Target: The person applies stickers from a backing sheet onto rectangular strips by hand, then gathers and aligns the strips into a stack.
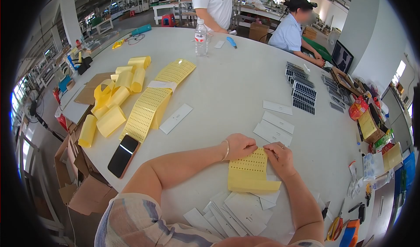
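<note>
Head view shows us a broad pale bench (227, 85), with a person in a white shirt (212, 4) standing at its far side. Left of us lies the long perforated yellow strip (144, 109), a white band across it, with a heap of curled yellow pieces (117, 96) beside it. White cards (245, 210) fan out in a loose pile close to our body. The perforated yellow sheet (249, 172) is directly in front of us, partly over some of those cards, its lower part bent. Our left hand (239, 147), fingers curled, grasps its top edge, while our right hand (280, 160) pinches the upper right corner; the two are near each other. Dark gridded panels (303, 98) are stacked farther off to the right. We see a phone (124, 156) touching the strip's near end, and a clear bottle (201, 39) upright toward the far edge.
</note>
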A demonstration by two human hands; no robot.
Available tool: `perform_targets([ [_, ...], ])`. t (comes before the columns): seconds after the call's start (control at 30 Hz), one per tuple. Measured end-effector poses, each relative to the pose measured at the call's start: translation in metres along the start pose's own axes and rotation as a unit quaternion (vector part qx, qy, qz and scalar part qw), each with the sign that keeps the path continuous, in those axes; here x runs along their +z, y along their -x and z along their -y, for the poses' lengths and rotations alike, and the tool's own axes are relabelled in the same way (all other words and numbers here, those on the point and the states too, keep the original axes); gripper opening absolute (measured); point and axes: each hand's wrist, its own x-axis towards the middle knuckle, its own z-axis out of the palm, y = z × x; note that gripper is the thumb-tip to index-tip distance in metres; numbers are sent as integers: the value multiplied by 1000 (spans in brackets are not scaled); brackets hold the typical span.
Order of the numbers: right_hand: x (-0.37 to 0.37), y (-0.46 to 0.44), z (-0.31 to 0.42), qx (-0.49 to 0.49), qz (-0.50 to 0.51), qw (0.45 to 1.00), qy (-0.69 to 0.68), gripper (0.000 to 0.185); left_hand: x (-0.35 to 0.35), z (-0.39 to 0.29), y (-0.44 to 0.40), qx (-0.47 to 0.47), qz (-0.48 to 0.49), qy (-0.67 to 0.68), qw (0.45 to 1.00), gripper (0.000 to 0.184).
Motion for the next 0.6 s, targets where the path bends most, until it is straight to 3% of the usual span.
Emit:
perform_targets([
  [0.23,1,-1,-2,-78,-40,995,51,11,-3,-3,0,-4,-12,21,1000,23],
  [0.6,-1,-2,2,-88,-49,993,67,12,-4,-3,0,-24,-16,45,999,23],
])
